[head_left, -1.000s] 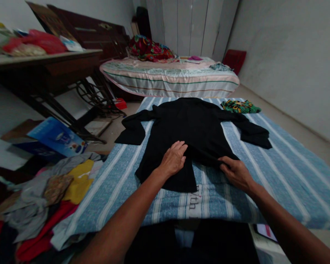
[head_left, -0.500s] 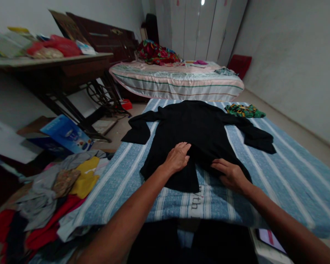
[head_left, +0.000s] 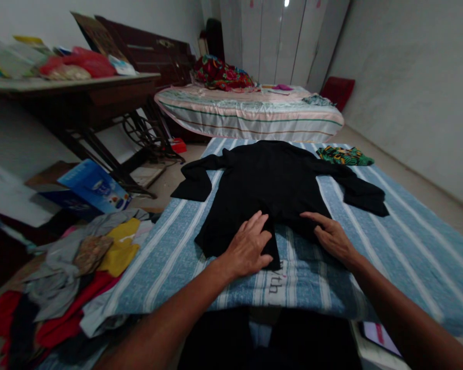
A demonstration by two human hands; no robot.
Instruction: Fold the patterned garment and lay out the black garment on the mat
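A black long-sleeved shirt (head_left: 270, 177) lies spread on the blue-and-white striped cloth, with its sleeves out to both sides. My left hand (head_left: 250, 245) rests on the left part of its lower edge, open, with fingers apart and nothing held. At the right part of the lower edge is my right hand (head_left: 332, 237). Its index finger stretches out over the fabric, while the other fingers curl against the shirt; their tips are partly hidden. Between the hands the hem is uneven, and striped cloth shows in the gap.
The striped cloth (head_left: 405, 246) covers the surface before me. A green patterned folded cloth (head_left: 345, 155) lies at its far right. Heaped clothes (head_left: 61, 288) stand at left, near a blue box (head_left: 96, 187) and a sewing-machine table (head_left: 88, 85). A bed (head_left: 250, 110) stands beyond.
My left hand has come nearer to me and its fingers have spread. My right hand has shifted slightly away from me, and the shirt's lower right edge has drawn inward.
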